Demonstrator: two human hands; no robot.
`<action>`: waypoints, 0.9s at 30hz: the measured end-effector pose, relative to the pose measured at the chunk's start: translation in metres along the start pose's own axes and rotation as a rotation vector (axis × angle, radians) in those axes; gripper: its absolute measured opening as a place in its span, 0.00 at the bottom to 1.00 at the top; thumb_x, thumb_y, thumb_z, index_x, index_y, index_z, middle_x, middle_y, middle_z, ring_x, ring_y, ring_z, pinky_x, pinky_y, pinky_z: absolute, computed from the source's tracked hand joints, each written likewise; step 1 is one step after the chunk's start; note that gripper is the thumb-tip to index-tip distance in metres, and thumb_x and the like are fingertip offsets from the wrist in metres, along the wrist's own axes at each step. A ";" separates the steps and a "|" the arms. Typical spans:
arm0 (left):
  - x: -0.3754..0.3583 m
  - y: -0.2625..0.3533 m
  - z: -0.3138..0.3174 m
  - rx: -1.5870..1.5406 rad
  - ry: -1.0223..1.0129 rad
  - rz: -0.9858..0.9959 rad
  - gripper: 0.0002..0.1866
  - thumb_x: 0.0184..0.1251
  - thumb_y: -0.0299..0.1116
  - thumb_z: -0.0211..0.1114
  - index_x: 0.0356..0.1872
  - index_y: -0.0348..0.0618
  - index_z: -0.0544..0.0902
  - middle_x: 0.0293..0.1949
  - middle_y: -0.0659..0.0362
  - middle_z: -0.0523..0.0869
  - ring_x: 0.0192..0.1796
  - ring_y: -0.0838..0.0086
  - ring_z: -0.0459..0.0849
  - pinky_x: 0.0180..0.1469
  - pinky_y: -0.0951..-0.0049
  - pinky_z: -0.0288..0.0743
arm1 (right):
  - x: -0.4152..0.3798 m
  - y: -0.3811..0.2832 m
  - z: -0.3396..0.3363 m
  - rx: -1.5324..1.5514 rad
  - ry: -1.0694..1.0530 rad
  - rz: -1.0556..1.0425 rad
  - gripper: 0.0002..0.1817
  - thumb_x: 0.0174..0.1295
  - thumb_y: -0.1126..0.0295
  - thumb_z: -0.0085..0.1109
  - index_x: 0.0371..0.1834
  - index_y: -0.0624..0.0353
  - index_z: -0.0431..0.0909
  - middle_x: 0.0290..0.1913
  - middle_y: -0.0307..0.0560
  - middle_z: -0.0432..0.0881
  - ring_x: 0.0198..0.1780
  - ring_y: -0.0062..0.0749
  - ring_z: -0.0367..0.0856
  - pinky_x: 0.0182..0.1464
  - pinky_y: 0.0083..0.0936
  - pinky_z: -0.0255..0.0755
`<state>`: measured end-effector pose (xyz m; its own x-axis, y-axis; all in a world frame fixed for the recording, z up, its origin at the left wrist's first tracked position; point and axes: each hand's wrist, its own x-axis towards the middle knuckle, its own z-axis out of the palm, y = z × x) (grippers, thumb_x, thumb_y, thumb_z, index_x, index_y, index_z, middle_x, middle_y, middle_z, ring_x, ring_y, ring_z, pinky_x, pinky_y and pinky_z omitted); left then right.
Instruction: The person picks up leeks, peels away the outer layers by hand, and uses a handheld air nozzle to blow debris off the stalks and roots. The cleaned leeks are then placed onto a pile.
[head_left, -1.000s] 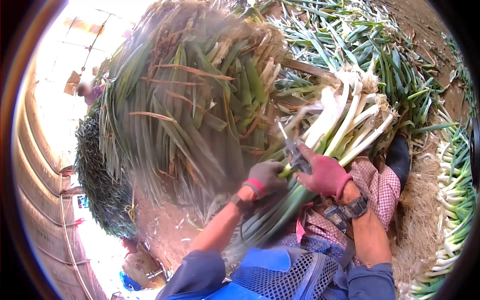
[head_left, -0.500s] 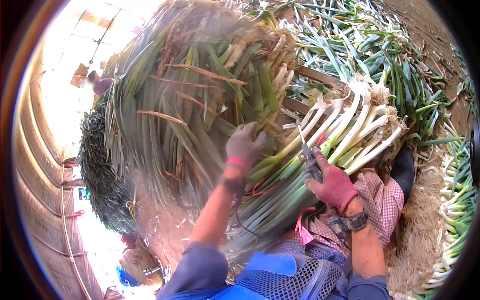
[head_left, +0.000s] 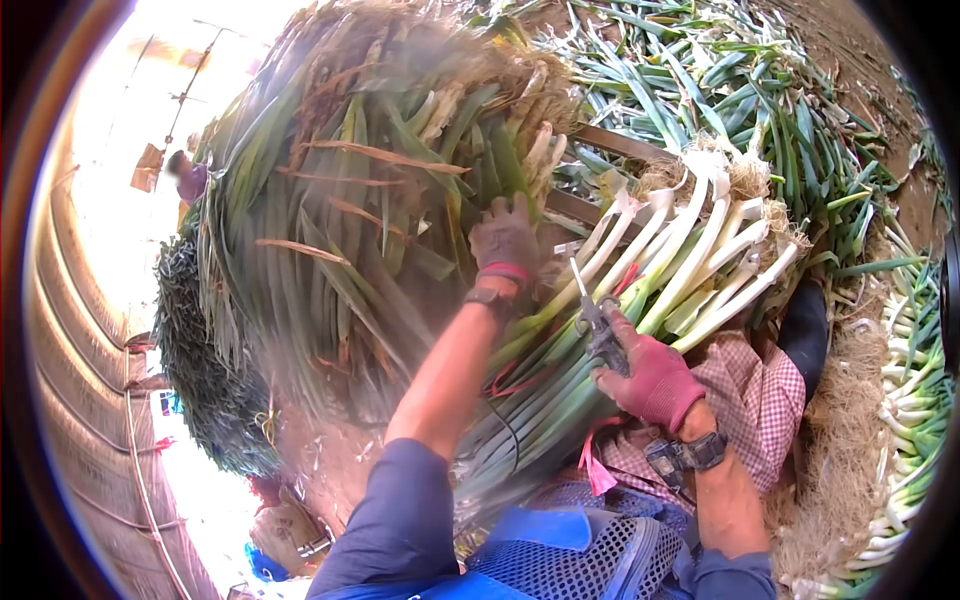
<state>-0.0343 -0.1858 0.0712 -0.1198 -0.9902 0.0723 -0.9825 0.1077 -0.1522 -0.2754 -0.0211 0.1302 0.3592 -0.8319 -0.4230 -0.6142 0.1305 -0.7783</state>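
Two gloved hands, right hand (head_left: 655,380) grip closed around scissors (head_left: 597,325) over leek bundle (head_left: 640,290), left hand (head_left: 505,243) fingers spread, pressing stacked leeks (head_left: 380,190).

Beyond my right hand (head_left: 655,380), which grips the shears, bare brown earth (head_left: 850,40) carries a broad spread of loose green onions (head_left: 740,110), their leaves crossing in every direction. To the right of that grip, a strip of cut pale roots (head_left: 840,440) lies on the ground, and past it a row of trimmed white stalks (head_left: 915,390) rests side by side. Left of my left hand (head_left: 505,240), a dark green heap (head_left: 205,380) sits on the reddish dirt floor (head_left: 325,455), with small scraps scattered just beside it.
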 end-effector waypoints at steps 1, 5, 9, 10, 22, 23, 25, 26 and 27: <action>0.013 0.000 0.003 -0.001 -0.001 0.006 0.30 0.63 0.42 0.70 0.67 0.53 0.76 0.57 0.49 0.82 0.49 0.52 0.89 0.49 0.50 0.84 | -0.001 0.003 0.000 0.003 0.003 0.004 0.50 0.63 0.50 0.68 0.86 0.51 0.55 0.48 0.71 0.86 0.51 0.68 0.86 0.57 0.52 0.79; 0.059 0.002 0.020 0.111 0.014 0.072 0.35 0.61 0.46 0.75 0.69 0.51 0.74 0.61 0.49 0.80 0.50 0.54 0.89 0.49 0.51 0.84 | -0.005 0.010 0.000 0.024 0.019 0.000 0.49 0.63 0.50 0.68 0.86 0.51 0.57 0.49 0.72 0.85 0.52 0.68 0.86 0.57 0.52 0.79; 0.077 0.020 0.043 0.219 -0.122 0.007 0.38 0.62 0.50 0.76 0.69 0.44 0.73 0.64 0.48 0.79 0.55 0.53 0.90 0.51 0.51 0.86 | -0.014 0.012 -0.002 0.017 0.004 0.026 0.49 0.62 0.50 0.69 0.86 0.51 0.58 0.48 0.72 0.85 0.51 0.68 0.86 0.57 0.52 0.80; 0.078 0.025 0.038 0.217 -0.123 0.012 0.38 0.62 0.50 0.76 0.69 0.44 0.73 0.64 0.48 0.79 0.55 0.53 0.90 0.51 0.51 0.86 | -0.018 0.011 -0.002 0.018 0.007 0.030 0.49 0.62 0.50 0.69 0.86 0.51 0.58 0.48 0.72 0.85 0.51 0.68 0.86 0.57 0.52 0.80; 0.091 0.051 -0.006 0.054 -0.531 -0.044 0.16 0.62 0.41 0.70 0.48 0.50 0.94 0.50 0.51 0.94 0.53 0.55 0.93 0.52 0.56 0.87 | -0.058 0.033 0.000 0.065 0.019 0.057 0.49 0.62 0.49 0.69 0.86 0.46 0.59 0.52 0.68 0.84 0.51 0.69 0.85 0.58 0.54 0.79; 0.081 0.055 -0.001 0.060 -0.499 0.019 0.16 0.62 0.40 0.70 0.47 0.48 0.94 0.48 0.50 0.94 0.51 0.55 0.94 0.50 0.56 0.87 | -0.060 0.034 0.000 0.075 0.018 0.078 0.49 0.61 0.49 0.70 0.86 0.45 0.59 0.51 0.67 0.84 0.51 0.68 0.86 0.57 0.54 0.79; 0.072 0.055 0.011 0.092 -0.485 0.029 0.19 0.60 0.44 0.71 0.49 0.49 0.94 0.47 0.49 0.94 0.50 0.54 0.94 0.51 0.55 0.86 | -0.063 0.037 -0.002 0.068 0.006 0.092 0.49 0.61 0.48 0.70 0.86 0.45 0.59 0.51 0.66 0.84 0.51 0.67 0.86 0.57 0.54 0.79; 0.069 0.054 0.018 0.119 -0.469 0.035 0.22 0.58 0.49 0.73 0.51 0.49 0.93 0.47 0.48 0.94 0.50 0.54 0.94 0.51 0.55 0.86 | -0.064 0.039 -0.002 0.055 -0.008 0.104 0.50 0.61 0.48 0.70 0.86 0.44 0.59 0.50 0.65 0.84 0.50 0.66 0.86 0.57 0.54 0.79; 0.069 0.047 0.024 0.195 -0.443 0.080 0.23 0.60 0.48 0.72 0.52 0.47 0.92 0.49 0.48 0.93 0.52 0.53 0.93 0.53 0.52 0.85 | -0.064 0.044 0.000 0.057 -0.012 0.107 0.50 0.61 0.48 0.70 0.86 0.44 0.59 0.50 0.65 0.84 0.50 0.66 0.86 0.57 0.54 0.79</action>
<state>-0.0857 -0.2507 0.0455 -0.0799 -0.9267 -0.3672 -0.9224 0.2084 -0.3252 -0.3251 0.0384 0.1234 0.3018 -0.8052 -0.5104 -0.6087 0.2493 -0.7532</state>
